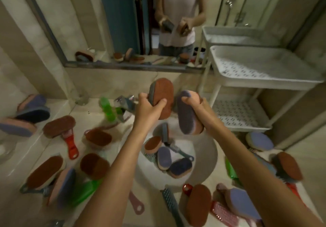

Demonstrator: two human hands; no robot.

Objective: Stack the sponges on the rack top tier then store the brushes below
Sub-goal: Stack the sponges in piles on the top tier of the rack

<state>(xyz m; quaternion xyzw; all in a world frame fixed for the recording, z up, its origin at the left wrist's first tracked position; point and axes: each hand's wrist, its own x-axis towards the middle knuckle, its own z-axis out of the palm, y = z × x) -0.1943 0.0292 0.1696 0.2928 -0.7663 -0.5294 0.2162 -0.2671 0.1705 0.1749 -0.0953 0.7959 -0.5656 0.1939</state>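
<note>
Sponge step: left hand [150, 105] pinching brown sponge [163, 98], right hand [193, 101] purple sponge [187, 115]; next swing both onto rack top tier [229, 81].

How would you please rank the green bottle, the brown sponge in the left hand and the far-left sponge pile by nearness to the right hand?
From the right hand, gripping a purple sponge, in the head view:
1. brown sponge, just left, gripped by the left hand.
2. green bottle, farther left.
3. sponge pile, far left edge.
</note>
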